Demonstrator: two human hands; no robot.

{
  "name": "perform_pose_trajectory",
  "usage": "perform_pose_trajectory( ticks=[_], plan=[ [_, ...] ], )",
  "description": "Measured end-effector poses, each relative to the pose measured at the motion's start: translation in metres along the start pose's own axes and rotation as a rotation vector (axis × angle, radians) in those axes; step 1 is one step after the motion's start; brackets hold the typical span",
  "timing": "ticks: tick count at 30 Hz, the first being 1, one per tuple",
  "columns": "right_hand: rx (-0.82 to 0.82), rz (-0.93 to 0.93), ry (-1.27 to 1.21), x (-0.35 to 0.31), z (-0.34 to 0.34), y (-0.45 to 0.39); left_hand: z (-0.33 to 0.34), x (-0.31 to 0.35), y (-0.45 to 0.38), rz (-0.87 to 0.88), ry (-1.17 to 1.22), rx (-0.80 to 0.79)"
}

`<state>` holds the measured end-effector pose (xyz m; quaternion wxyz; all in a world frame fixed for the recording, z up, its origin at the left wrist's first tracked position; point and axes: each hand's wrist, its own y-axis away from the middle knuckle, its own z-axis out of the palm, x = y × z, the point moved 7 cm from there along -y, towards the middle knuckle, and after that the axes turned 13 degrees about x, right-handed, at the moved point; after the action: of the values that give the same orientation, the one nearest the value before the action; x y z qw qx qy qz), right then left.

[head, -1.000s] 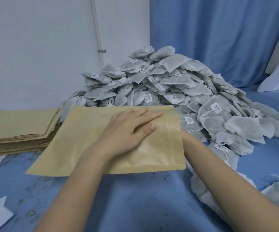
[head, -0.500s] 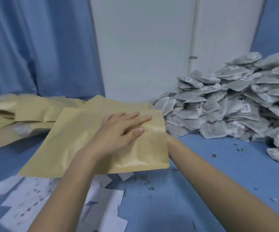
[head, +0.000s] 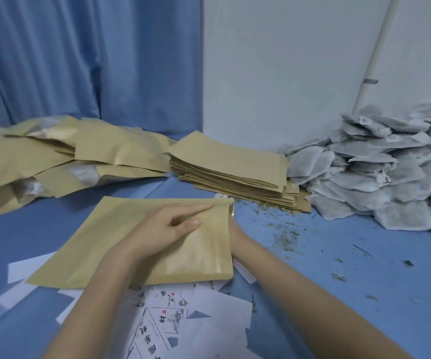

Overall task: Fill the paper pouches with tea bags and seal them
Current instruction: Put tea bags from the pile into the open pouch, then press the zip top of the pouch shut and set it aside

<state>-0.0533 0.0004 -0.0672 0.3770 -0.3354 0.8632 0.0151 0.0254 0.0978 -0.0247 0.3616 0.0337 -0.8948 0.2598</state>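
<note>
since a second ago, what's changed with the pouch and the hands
The view swung left: the tea bag pile now sits at the right, and the filled pouches and flat pouch stack show. The pouch came along. Unchanged: left hand lies flat on it, right hand hidden behind it.

We see white printed sheets [head: 173,322] lying on the blue cloth [head: 364,294], a blue curtain [head: 79,60] and white wall [head: 274,73] behind them.

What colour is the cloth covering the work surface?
Blue cloth, strewn with loose tea flecks; the head view shows it plainly.
</note>
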Motion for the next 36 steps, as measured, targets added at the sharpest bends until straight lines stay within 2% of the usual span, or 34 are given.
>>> perform_pose_trajectory(
  ticks=[2,5,9,11,17,20,22,25,28,31,34,36],
  plan=[
    [0.046,-0.075,0.11,0.002,-0.017,0.007,0.0,-0.005,-0.003,-0.006,-0.001,0.001],
    [0.074,0.014,0.062,0.02,-0.05,0.021,-0.004,-0.011,-0.005,-0.035,0.009,0.006],
    [-0.18,0.144,0.346,0.041,-0.06,0.041,-0.008,-0.014,-0.005,-0.06,0.035,0.005],
    [-0.261,0.132,0.473,0.042,-0.055,0.049,-0.008,-0.013,-0.005,-0.061,0.031,0.01],
    [-0.254,0.105,0.473,0.036,-0.058,0.043,-0.008,-0.01,-0.003,-0.06,0.035,0.014],
    [-0.151,0.037,0.436,0.034,-0.077,0.038,-0.009,-0.009,-0.003,-0.062,0.03,0.017],
    [-0.026,-0.038,0.373,0.03,-0.093,0.035,-0.01,-0.009,-0.003,-0.068,0.039,0.016],
    [0.159,-0.321,0.141,-0.002,-0.105,0.04,-0.011,-0.003,-0.003,-0.072,0.052,0.001],
    [0.108,-0.52,0.118,-0.023,-0.087,0.045,-0.01,0.006,-0.003,-0.061,0.103,-0.006],
    [0.033,-0.47,0.255,-0.023,-0.061,0.041,-0.003,0.017,-0.003,-0.037,0.155,-0.042],
    [-0.062,-0.306,0.263,-0.02,-0.041,0.036,0.007,0.031,-0.003,-0.008,0.212,-0.088],
    [-0.13,-0.27,0.275,-0.023,-0.039,0.037,0.009,0.041,-0.005,0.007,0.252,-0.093]
  ],
)
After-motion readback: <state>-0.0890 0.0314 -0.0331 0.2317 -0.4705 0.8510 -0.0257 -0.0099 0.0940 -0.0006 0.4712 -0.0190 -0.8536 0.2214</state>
